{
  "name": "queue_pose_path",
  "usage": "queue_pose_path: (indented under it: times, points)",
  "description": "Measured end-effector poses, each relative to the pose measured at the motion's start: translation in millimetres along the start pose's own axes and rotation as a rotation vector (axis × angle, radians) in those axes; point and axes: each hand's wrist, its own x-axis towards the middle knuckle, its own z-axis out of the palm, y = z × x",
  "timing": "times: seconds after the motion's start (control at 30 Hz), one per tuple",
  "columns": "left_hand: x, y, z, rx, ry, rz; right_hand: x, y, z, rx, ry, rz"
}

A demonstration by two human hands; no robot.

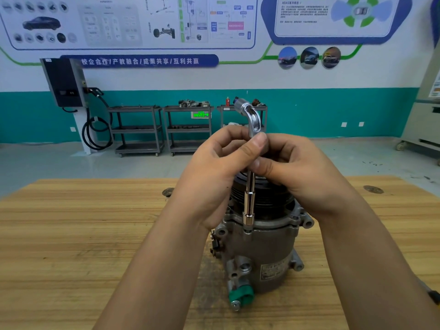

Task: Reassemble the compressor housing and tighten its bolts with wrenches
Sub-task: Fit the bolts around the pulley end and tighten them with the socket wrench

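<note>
A grey metal compressor (259,248) stands upright on the wooden table (71,234), its black pulley on top, partly hidden by my hands. A chrome L-shaped socket wrench (248,206) stands vertically, its lower socket seated on a bolt at the housing's front flange. My left hand (214,172) and my right hand (292,167) both pinch the wrench shaft just below its bend, thumbs meeting on it. The wrench's bent upper end with a second socket points up and left above my fingers. A green cap (240,295) sits on a port low on the compressor.
The table has two round metal inserts, one at the left (167,192) behind my forearm and one at the right (373,189). Beyond the table are grey tool carts (138,129), a wall charger with cable (66,84) and a poster-covered wall.
</note>
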Motion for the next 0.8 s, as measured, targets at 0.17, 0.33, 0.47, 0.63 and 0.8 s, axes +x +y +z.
queue_pose_path:
  times: [0.17, 0.33, 0.47, 0.63, 0.8]
  points:
    - [0, 0, 2, 0.009, 0.01, 0.005, 1, -1, 0, 0.016, -0.02, 0.009]
    - [-4, -2, 12, 0.238, 0.168, 0.114, -1, -2, -3, 0.033, -0.038, 0.004]
    - [-7, -2, 19, 0.56, 0.438, 0.357, 0, 0, -1, -0.062, -0.009, -0.009]
    - [-8, 3, 19, 0.706, 0.433, 0.413, 0, -1, 2, -0.031, -0.049, -0.055]
    - [-5, 4, 23, 0.7, 0.516, 0.472, 0, -1, 4, -0.053, -0.017, -0.066]
